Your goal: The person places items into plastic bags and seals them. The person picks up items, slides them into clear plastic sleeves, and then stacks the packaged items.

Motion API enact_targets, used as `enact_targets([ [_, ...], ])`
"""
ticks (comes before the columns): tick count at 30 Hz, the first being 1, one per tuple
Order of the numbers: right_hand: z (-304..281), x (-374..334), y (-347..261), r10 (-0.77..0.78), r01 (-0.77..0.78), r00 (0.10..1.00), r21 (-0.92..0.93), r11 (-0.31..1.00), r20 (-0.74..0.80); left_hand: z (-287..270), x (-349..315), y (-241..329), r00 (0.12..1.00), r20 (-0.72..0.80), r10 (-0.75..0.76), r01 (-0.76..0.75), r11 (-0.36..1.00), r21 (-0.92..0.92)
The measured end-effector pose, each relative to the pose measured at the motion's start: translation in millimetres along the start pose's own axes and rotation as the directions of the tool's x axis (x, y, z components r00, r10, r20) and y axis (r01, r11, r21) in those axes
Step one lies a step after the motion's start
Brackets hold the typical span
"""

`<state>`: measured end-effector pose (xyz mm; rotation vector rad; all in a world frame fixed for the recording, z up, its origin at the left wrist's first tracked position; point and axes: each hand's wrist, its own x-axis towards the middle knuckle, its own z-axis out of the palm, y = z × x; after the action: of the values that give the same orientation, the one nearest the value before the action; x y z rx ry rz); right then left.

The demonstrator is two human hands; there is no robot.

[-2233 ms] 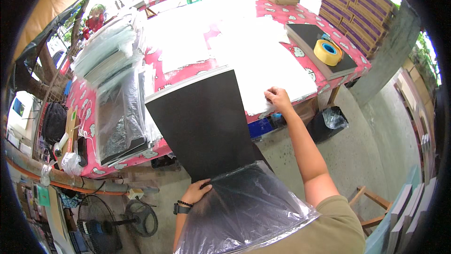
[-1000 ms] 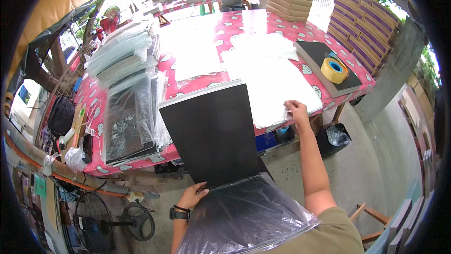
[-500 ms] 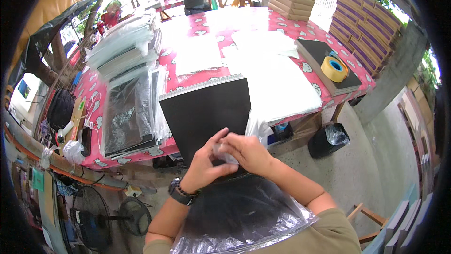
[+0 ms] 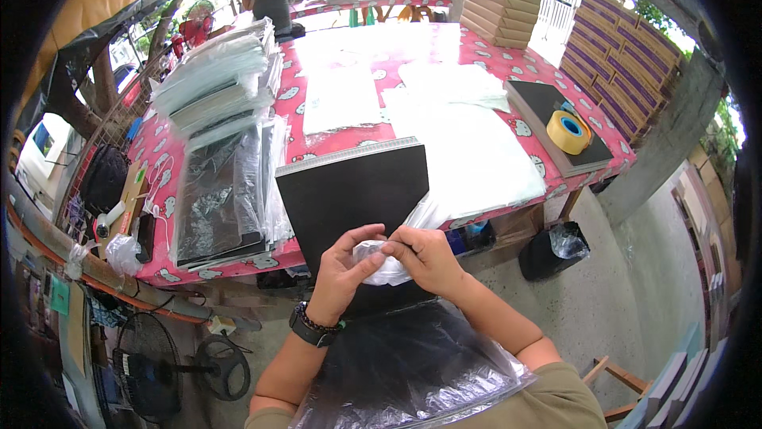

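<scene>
A clear plastic bag [image 4: 387,268] is bunched between my two hands, in front of a black-covered book [image 4: 353,195]. My left hand [image 4: 341,269], with a dark watch and bracelet at its wrist, grips the bag's left side. From the right, my right hand [image 4: 431,261] pinches the plastic with thumb and fingers. The book rests slanted at the table's front edge, its pale page edge facing away from me. Across my lap lies a black item covered in clear plastic [image 4: 413,361]. Whether the bag in my hands joins other plastic beside the book, I cannot tell.
Plastic-wrapped books [image 4: 218,191] are piled on the left of the pink table. White plastic sheets [image 4: 476,151] cover its middle. A tape roll [image 4: 568,131] sits on a black book at right. A black bin [image 4: 553,250] and a fan [image 4: 151,365] stand below. Co-workers are at the back.
My hands have moved slightly apart, and the crumpled plastic between them now shows more. A co-worker at the back appears further left, with an arm raised; another person has come into fuller view.
</scene>
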<state>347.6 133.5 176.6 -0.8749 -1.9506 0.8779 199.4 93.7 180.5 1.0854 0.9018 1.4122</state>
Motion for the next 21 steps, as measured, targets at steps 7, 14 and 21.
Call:
enact_targets([
  [7, -4, -3, -7, 0.069, -0.073, 0.997, 0.124, 0.990, 0.036, -25, 2, -19, 0.996, 0.070, -0.063, 0.072, 0.987, -0.142],
  [14, 1, -4, -4, 0.056, -0.058, 0.998, 0.077, 0.995, 0.027, -19, -1, -21, 0.999, 0.020, -0.026, 0.028, 0.996, -0.086],
  [21, 9, -6, -1, -0.004, 0.009, 0.997, 0.072, 0.997, -0.073, -17, -3, -20, 1.000, -0.008, 0.004, -0.005, 0.997, -0.079],
])
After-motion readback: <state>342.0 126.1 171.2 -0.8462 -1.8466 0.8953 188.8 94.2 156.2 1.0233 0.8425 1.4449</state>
